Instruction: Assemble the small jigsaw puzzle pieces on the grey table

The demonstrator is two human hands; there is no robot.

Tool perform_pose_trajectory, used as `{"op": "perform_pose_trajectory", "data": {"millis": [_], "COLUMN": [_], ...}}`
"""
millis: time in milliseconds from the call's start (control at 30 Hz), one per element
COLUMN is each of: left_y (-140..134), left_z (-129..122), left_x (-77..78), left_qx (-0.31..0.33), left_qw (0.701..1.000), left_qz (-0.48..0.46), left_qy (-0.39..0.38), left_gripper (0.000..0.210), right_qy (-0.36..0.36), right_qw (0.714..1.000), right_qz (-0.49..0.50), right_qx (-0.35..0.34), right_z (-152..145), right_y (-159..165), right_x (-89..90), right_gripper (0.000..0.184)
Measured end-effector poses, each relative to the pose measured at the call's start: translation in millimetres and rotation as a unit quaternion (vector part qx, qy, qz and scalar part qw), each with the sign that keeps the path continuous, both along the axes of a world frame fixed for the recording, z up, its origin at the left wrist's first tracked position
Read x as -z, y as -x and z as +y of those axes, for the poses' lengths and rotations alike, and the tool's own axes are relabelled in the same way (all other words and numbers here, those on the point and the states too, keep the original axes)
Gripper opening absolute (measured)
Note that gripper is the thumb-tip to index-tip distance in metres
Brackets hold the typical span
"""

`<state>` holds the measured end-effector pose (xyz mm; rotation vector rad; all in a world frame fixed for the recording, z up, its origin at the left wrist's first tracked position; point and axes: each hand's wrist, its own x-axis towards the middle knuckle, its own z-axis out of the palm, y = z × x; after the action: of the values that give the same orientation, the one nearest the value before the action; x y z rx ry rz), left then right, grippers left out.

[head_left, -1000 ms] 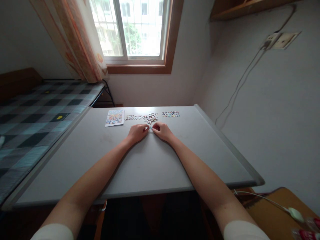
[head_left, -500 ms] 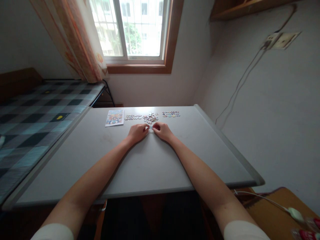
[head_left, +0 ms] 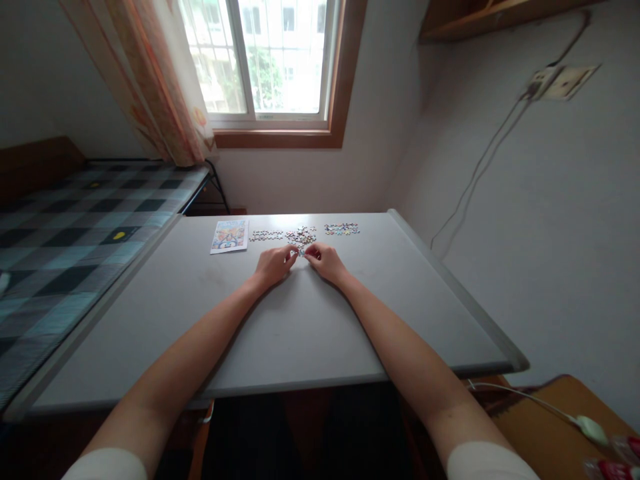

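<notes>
Above the middle of the table, my left hand (head_left: 275,265) and my right hand (head_left: 326,261) face each other, nearly touching at the fingertips. Both have thumb and forefinger pinched at a small bluish jigsaw puzzle piece (head_left: 301,253) between them; its outline is partly hidden by the fingers. Just beyond my fingertips lies a loose heap of puzzle pieces (head_left: 302,236). Rows of pieces (head_left: 267,235) are laid out to the left of the heap, and another group of pieces (head_left: 342,229) lies to its right.
A colourful picture sheet (head_left: 229,237) lies on the left of the grey-white table (head_left: 310,320). A bed with a checked cover (head_left: 100,207) stands to the left, beneath a curtain. On the right, a cable (head_left: 465,187) hangs along the wall, and a brown stool-like surface (head_left: 545,427) sits lower down.
My left fingertips have shifted very slightly at the puzzle piece. My right hand, the heap and the laid-out pieces look the same.
</notes>
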<state>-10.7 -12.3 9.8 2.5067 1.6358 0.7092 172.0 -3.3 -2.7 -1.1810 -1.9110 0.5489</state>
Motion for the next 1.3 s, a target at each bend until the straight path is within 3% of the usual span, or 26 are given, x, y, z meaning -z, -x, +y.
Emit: {"op": "perform_pose_trajectory", "data": {"millis": [1300], "left_y": [-0.5], "left_z": [-0.8], "left_x": [-0.6], "left_qx": [0.007], "left_qw": [1.000], "left_qz": [0.010], "left_qy": [-0.006], "left_gripper": [0.027], "right_qy": [0.012], "right_qw": [1.000], "right_qz": [0.004], "right_qx": [0.003], "right_z": [-1.9], "right_y": [0.5], "right_x": [-1.3], "right_gripper": [0.009]}}
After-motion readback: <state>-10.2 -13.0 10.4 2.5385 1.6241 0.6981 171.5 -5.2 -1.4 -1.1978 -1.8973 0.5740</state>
